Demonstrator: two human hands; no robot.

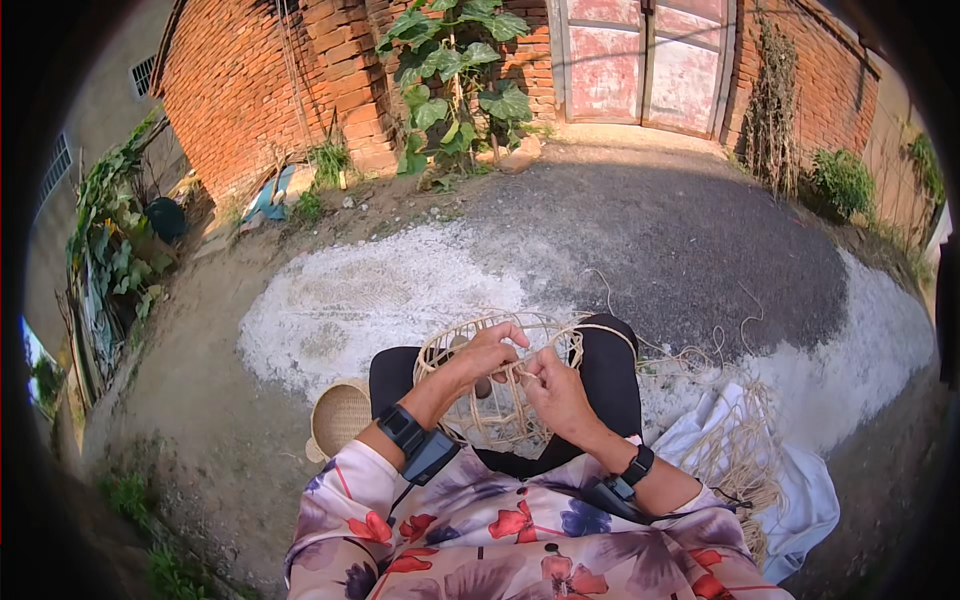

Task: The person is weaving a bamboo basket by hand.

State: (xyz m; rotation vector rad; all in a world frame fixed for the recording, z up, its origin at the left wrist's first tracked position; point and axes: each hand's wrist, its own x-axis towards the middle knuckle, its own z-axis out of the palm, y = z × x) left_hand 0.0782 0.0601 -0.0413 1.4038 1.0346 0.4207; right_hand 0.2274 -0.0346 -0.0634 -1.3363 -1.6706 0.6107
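Note:
An openwork basket (500, 425) of pale strands, apparently cane or cord, rests between my knees, its wide gaps showing the ground. At its upper rim my left hand (487, 355) has its fingers bent over the weave, gripping it. Close beside it, my right hand (560, 395) pinches a thin pale strand (590, 325) against the rim. That strand loops over my right knee and trails onto the ground at the right. The fingertips of both hands nearly meet, and exactly how the strand passes between them is hidden.
A finished-looking round woven basket (340, 415) stands by my left knee. To my right, a bundle of loose strands (735, 460) lies on a white cloth sack (810, 500). Ahead are a climbing leafy plant (455, 75), a brick wall (255, 90) and a faded red door (640, 65).

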